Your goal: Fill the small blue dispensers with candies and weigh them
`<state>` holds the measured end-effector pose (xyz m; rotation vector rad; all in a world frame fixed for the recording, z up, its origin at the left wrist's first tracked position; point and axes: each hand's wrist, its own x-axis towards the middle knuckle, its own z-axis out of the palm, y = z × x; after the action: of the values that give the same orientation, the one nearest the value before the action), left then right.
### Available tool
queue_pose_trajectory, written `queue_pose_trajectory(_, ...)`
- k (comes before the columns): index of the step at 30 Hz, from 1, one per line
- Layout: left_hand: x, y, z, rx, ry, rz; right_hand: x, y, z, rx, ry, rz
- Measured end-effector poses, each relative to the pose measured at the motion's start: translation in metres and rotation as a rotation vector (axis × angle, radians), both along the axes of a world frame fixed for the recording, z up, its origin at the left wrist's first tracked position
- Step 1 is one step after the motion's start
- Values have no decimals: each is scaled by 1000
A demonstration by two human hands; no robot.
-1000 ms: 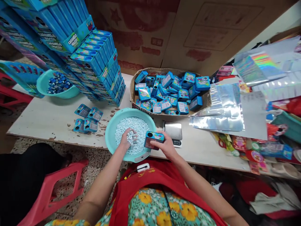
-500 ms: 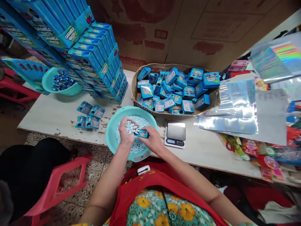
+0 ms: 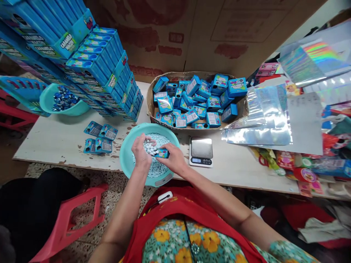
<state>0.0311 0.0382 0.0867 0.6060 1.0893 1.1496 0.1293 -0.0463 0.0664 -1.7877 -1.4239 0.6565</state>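
Observation:
A teal bowl (image 3: 128, 146) of small white candies (image 3: 159, 170) sits at the table's near edge. My left hand (image 3: 141, 151) is cupped over the bowl with a heap of white candies in its palm. My right hand (image 3: 174, 160) grips a small blue candy box (image 3: 161, 153), held sideways with its end against the candies in my left palm. Both hands hover just above the bowl.
A small digital scale (image 3: 201, 150) stands right of the bowl. Behind it a cardboard tray (image 3: 150, 106) holds several blue boxes. Stacked blue display cartons (image 3: 109, 73) rise at the left, with flat boxes (image 3: 100, 137) and another teal bowl (image 3: 48, 104). Shiny foil bags (image 3: 263, 120) lie at right. A red stool (image 3: 74, 215) stands below.
My left hand scooped candies out of the bowl and lifted them. My right hand brought the blue box over the bowl, against the left palm.

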Motion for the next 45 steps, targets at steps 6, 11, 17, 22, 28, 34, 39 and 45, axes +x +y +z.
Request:
queue_pose_trajectory(6, 2, 0, -2, 90, 54, -13, -2, 1, -1, -22, -16, -26)
queue_pose_trajectory(11, 7, -2, -1, 99, 65, -31, -1, 0, -1, -2, 3, -42)
queue_pose_trajectory(17, 7, -2, 6, 80, 81, -39, -1, -2, 2, 18, 43, -57)
queue_pose_trajectory(22, 3, -4, 10, 140, 62, -65, -5, 0, 5, 34, 56, -62)
queue_pose_trajectory(28, 0, -5, 5, 202, 47, -83, -9, 3, 11, 36, -1, -52)
queue_pose_trajectory(34, 2, -8, 4, 170, 5, -104, -7, 10, 5, 16, 32, -77)
queue_pose_trajectory(39, -7, 0, 0, 142, -62, -112, 1, 4, 2, 51, 216, -80)
queue_pose_trajectory(45, -21, 25, -76, 319, 586, -310, 29, -37, 41, 162, 298, -237)
